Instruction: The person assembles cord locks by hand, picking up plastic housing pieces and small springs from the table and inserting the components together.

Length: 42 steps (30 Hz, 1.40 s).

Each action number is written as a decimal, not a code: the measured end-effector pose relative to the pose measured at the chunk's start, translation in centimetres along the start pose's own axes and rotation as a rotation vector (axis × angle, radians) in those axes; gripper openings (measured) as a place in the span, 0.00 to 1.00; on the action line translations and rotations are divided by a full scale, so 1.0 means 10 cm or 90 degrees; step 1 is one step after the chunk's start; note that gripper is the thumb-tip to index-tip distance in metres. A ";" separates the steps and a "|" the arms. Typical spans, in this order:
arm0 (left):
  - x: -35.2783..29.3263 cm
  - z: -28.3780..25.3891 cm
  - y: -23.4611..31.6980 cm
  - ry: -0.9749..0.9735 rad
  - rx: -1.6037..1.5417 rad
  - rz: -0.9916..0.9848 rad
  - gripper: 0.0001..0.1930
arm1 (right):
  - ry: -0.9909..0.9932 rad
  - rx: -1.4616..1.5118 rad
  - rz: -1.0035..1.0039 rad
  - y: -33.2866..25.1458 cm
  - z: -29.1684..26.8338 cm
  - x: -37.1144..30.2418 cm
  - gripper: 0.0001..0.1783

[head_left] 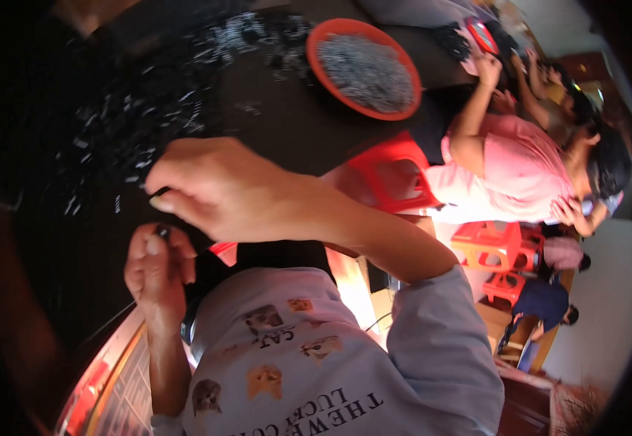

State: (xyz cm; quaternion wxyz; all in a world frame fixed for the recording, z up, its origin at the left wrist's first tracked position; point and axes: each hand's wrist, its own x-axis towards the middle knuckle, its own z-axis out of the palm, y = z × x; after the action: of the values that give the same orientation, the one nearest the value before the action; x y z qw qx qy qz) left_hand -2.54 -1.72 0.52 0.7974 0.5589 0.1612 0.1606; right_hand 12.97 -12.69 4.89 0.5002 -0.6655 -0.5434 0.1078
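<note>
Low over the dark table (279, 138), my left hand (157, 269) is closed, with a small black piece (162, 231) pinched between thumb and finger. Just above and to the right of it, my right hand (218, 185) has thumb and forefinger pressed together. A sliver of something dark shows at those fingertips, too small to name. The two hands are close but apart. Beyond them, many small black and shiny pieces (138, 109) lie scattered across the table.
An orange-red bowl (416, 91) full of small grey pieces stands at the far right of the table. Red plastic stools (396, 178) are on the right. Several other people sit there, one in a pink shirt (519, 149), another person's hand holding a red phone-like object (481, 35).
</note>
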 end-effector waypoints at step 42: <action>0.08 -0.05 0.10 -0.082 0.058 -0.084 0.13 | -0.160 0.295 0.397 -0.16 -0.03 0.02 0.03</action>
State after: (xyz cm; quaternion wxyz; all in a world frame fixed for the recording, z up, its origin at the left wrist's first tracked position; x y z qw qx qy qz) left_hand -2.13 -0.61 1.22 0.7885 0.5923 0.1528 0.0640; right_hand 12.28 -12.87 6.31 0.5103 -0.6495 -0.3337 0.4544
